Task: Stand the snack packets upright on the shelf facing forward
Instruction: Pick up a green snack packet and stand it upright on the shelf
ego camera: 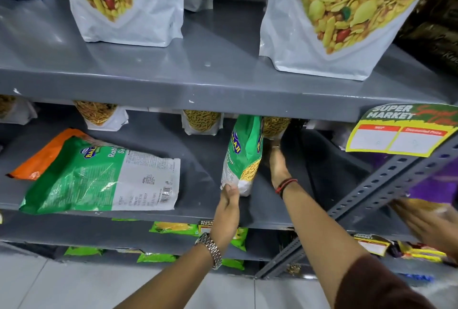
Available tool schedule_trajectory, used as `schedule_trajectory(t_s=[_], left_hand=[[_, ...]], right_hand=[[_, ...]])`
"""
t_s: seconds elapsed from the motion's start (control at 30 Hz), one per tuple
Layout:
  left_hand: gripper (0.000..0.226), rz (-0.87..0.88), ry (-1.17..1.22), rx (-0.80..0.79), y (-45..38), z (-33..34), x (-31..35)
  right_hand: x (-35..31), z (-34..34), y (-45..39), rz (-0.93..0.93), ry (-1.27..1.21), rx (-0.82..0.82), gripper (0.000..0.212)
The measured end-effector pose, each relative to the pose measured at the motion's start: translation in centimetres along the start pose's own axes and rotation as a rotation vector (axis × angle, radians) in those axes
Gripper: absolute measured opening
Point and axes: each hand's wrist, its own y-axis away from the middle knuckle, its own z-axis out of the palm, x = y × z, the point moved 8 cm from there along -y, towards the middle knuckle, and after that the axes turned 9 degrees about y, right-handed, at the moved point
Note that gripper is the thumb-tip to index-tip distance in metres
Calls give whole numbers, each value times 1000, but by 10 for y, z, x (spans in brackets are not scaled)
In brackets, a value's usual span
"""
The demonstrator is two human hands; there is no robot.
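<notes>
A green and white snack packet (244, 153) stands upright on the middle grey shelf (148, 214), turned edge-on to me. My left hand (229, 197) grips its lower left corner near the shelf's front. My right hand (277, 165) reaches deeper into the shelf and rests against the packet's right side, fingers partly hidden behind it. Another green and white packet (104, 177) lies flat on its face at the left, on top of an orange packet (47, 157).
Large white namkeen pouches (332, 18) stand on the upper shelf. Small pouches (202, 121) stand at the back of the middle shelf. A slanted perforated metal upright (366, 194) and a yellow price tag (401, 135) sit at right. Another person's hand (428, 224) holds a purple packet at far right.
</notes>
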Motion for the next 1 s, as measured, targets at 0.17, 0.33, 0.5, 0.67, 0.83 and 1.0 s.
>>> schedule_trajectory(t_s=[0.17, 0.33, 0.5, 0.67, 0.83, 1.0], left_hand=[[61, 0, 64, 55, -15, 4, 5], [56, 28, 74, -92, -42, 7, 26], [46, -94, 47, -234, -72, 26, 35], [22, -126, 82, -244, -69, 36, 38], [18, -240, 284, 29, -34, -22, 0], [20, -369, 336, 191, 11, -111, -41]], right_hand=[[8, 20, -2, 39, 5, -216, 76], [35, -6, 8, -12, -24, -81, 71], [55, -41, 11, -5, -31, 121, 72], [61, -63, 6, 17, 45, 207, 54], [72, -35, 33, 109, 132, 80, 20], [33, 82, 58, -163, 328, -262, 22]])
